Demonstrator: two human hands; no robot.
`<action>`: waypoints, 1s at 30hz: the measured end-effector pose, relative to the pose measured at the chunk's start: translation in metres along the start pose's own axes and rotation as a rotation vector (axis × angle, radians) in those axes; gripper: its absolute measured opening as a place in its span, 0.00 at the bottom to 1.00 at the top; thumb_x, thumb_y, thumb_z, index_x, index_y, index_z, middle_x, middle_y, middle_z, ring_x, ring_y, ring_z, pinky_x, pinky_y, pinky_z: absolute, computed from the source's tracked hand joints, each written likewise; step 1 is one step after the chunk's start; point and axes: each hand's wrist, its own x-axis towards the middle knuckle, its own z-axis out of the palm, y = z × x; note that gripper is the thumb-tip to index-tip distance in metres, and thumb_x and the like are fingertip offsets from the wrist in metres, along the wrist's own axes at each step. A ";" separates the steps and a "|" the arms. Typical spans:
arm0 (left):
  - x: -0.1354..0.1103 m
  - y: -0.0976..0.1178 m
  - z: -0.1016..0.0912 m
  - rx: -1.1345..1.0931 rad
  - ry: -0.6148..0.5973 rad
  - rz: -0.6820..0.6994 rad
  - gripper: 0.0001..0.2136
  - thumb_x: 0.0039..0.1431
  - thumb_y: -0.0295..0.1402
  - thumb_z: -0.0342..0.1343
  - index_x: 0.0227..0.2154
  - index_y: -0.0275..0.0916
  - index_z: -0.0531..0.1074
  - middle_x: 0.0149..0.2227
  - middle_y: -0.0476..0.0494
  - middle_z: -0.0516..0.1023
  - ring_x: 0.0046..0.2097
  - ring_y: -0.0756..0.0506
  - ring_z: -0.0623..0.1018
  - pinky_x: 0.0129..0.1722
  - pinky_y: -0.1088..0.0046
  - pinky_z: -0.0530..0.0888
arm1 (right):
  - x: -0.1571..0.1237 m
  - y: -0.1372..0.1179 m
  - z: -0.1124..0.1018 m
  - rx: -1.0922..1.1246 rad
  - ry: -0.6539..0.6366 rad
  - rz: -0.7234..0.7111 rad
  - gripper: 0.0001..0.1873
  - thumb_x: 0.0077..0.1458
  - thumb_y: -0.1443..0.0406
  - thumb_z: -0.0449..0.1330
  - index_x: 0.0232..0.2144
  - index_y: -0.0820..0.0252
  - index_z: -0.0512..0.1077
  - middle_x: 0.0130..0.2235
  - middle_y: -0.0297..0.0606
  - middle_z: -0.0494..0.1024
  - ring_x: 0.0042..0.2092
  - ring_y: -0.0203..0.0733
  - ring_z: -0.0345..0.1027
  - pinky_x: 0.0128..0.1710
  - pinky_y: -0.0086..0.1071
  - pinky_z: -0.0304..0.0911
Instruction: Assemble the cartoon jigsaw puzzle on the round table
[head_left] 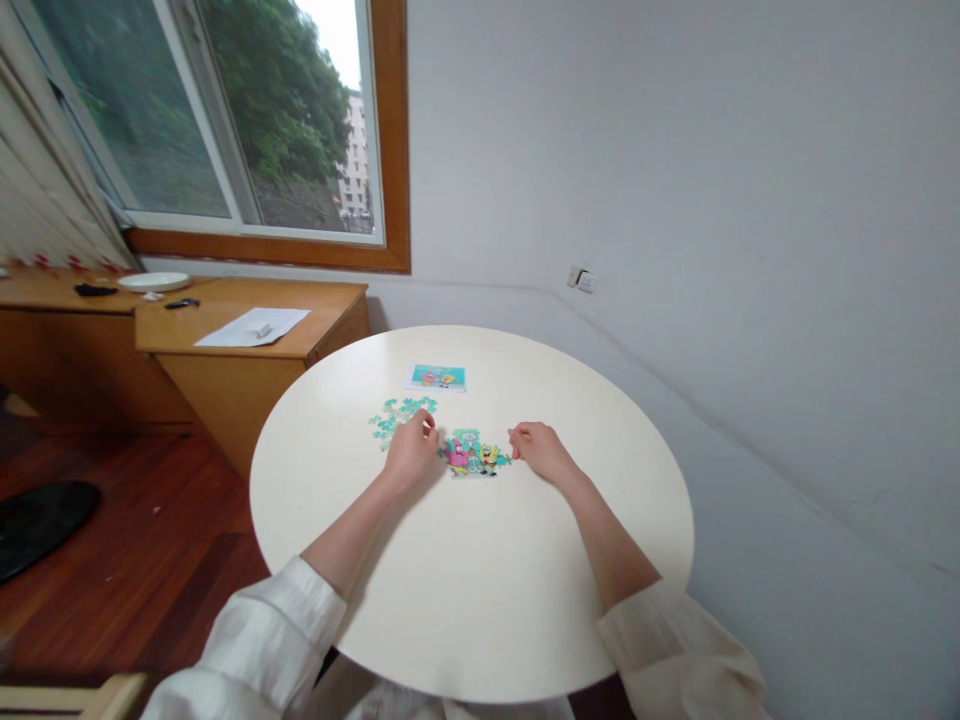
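A partly joined jigsaw puzzle [472, 458] lies flat near the middle of the round table, showing a pink and a yellow cartoon figure on teal. To its left, my left hand [412, 447] is closed, fingertips pressed together above the table beside several loose teal puzzle pieces [389, 418]. My right hand [543, 452] sits just off the puzzle's right edge with its fingers curled together. Whatever either hand may hold is too small to make out. Behind the loose pieces lies a picture card [438, 378] with similar cartoon figures.
The round white table [480, 590] fills the front. At the back left, a wooden desk [337, 312] carries a sheet of paper [281, 322] with a small white object on it, and a white plate [154, 282]. A wall stands behind and to the right.
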 end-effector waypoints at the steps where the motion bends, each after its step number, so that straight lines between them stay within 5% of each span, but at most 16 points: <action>1: 0.000 0.000 0.000 0.002 -0.002 0.000 0.04 0.54 0.26 0.48 0.31 0.39 0.66 0.27 0.45 0.76 0.27 0.48 0.75 0.29 0.73 0.65 | 0.001 0.001 0.001 0.015 -0.001 0.001 0.15 0.54 0.61 0.50 0.20 0.60 0.67 0.19 0.36 0.74 0.23 0.35 0.66 0.25 0.27 0.57; 30: -0.003 0.002 0.004 0.045 -0.024 0.048 0.04 0.54 0.27 0.48 0.30 0.40 0.67 0.27 0.45 0.76 0.31 0.46 0.74 0.31 0.71 0.66 | -0.001 -0.001 0.000 0.046 -0.013 -0.006 0.15 0.53 0.62 0.50 0.18 0.60 0.67 0.19 0.36 0.74 0.23 0.35 0.66 0.25 0.26 0.58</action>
